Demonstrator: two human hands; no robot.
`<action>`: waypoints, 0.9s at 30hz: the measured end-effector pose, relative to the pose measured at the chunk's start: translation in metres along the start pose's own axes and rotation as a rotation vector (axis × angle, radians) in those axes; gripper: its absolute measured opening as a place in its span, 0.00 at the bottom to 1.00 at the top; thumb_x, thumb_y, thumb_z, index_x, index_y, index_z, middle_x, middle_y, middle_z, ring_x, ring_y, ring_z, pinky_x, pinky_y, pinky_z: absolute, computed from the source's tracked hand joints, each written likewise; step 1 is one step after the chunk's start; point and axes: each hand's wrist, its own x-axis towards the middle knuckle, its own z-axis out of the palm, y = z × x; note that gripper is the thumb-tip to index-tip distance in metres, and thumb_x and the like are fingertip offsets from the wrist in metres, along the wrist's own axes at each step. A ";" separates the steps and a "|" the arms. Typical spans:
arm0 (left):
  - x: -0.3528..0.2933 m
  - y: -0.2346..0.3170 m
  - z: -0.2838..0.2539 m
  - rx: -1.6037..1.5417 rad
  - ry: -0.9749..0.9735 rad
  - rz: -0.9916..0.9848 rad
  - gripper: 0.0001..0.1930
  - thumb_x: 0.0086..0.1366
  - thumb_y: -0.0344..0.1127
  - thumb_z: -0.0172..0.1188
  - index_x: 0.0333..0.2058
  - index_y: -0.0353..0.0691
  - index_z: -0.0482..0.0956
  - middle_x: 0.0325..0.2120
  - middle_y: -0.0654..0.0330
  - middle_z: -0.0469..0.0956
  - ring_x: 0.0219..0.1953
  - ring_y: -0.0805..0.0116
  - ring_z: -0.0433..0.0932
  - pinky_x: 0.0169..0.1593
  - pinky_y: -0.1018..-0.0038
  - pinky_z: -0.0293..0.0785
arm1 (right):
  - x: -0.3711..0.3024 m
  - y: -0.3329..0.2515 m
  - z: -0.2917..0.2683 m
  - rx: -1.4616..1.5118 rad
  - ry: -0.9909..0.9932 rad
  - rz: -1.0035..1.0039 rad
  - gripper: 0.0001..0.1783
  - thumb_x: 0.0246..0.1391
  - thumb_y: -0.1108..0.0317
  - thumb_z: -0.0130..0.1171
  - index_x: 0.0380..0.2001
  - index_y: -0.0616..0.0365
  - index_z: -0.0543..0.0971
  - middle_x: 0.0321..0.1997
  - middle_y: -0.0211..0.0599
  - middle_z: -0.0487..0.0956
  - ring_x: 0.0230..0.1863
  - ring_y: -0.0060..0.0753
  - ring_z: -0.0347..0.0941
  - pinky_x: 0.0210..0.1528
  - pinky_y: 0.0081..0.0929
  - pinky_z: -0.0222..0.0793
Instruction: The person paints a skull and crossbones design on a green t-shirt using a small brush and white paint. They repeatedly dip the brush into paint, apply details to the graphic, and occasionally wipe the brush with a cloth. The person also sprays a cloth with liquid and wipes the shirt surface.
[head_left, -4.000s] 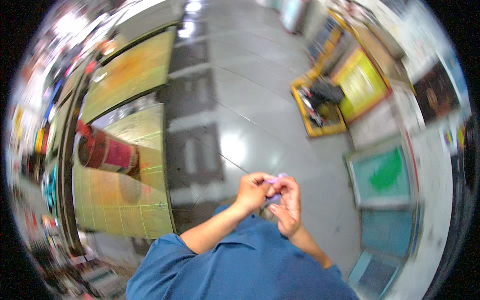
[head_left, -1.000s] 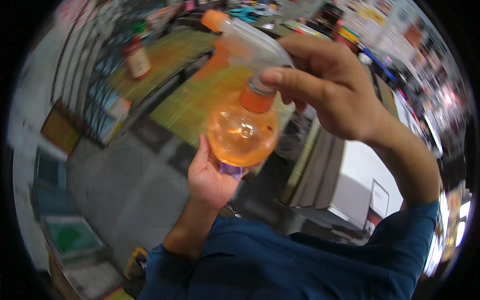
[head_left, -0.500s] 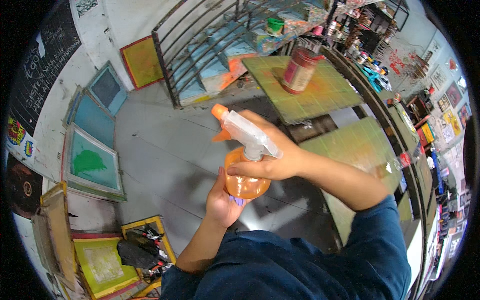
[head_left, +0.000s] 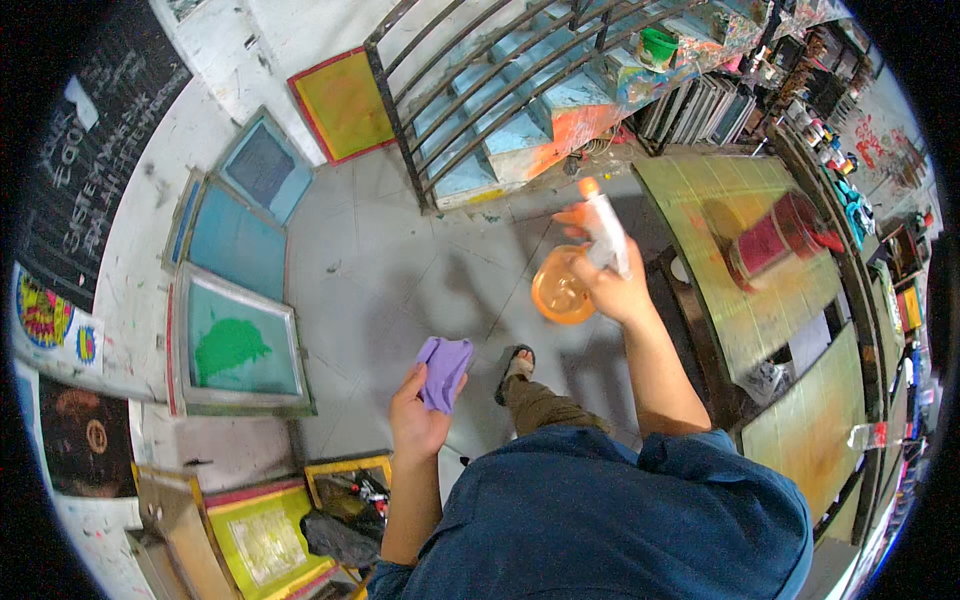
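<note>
Since half a second ago my hands have parted. Grey floor [head_left: 400,270], framed screens along the wall; yellow-green surface [head_left: 740,270] at right. Right hand [head_left: 615,290] grips the orange spray bottle [head_left: 562,288] beside it; left hand [head_left: 420,410] clutches a purple cloth [head_left: 445,368].

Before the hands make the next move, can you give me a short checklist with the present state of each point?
1. Right hand grips the spray bottle: ok.
2. Left hand holds the purple cloth: ok.
3. Bottle and cloth apart: ok.
4. Liquid in the bottle: cannot tell.
5. Where the nozzle points: cannot tell, it is blurred.
6. Red can on the yellow-green table away from both hands: ok.
</note>
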 end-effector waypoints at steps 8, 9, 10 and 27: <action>0.219 0.066 0.086 0.047 0.016 -0.027 0.21 0.73 0.38 0.44 0.58 0.32 0.67 0.56 0.50 0.73 0.57 0.51 0.73 0.57 0.49 0.71 | 0.195 0.092 -0.024 0.259 0.246 0.171 0.34 0.48 0.81 0.56 0.61 0.57 0.65 0.57 0.41 0.72 0.51 0.33 0.72 0.51 0.31 0.73; 0.241 0.076 0.095 0.040 -0.001 -0.025 0.20 0.73 0.39 0.44 0.58 0.32 0.67 0.56 0.50 0.73 0.57 0.51 0.73 0.57 0.49 0.71 | 0.214 0.098 -0.027 0.336 0.255 0.187 0.34 0.48 0.81 0.56 0.61 0.57 0.65 0.57 0.41 0.72 0.50 0.33 0.72 0.51 0.31 0.73; 0.262 0.087 0.105 0.025 0.029 -0.008 0.20 0.73 0.38 0.44 0.58 0.33 0.68 0.56 0.50 0.73 0.57 0.51 0.73 0.57 0.48 0.71 | 0.232 0.105 -0.029 0.412 0.265 0.200 0.33 0.48 0.81 0.56 0.60 0.57 0.65 0.57 0.41 0.72 0.50 0.33 0.72 0.51 0.32 0.73; 0.720 0.096 0.305 0.138 -0.252 -0.532 0.19 0.72 0.37 0.46 0.59 0.37 0.68 0.57 0.54 0.73 0.59 0.53 0.71 0.60 0.47 0.66 | 0.417 0.230 -0.133 -0.106 0.938 0.423 0.31 0.48 0.78 0.59 0.58 0.60 0.69 0.50 0.37 0.77 0.48 0.28 0.74 0.54 0.32 0.72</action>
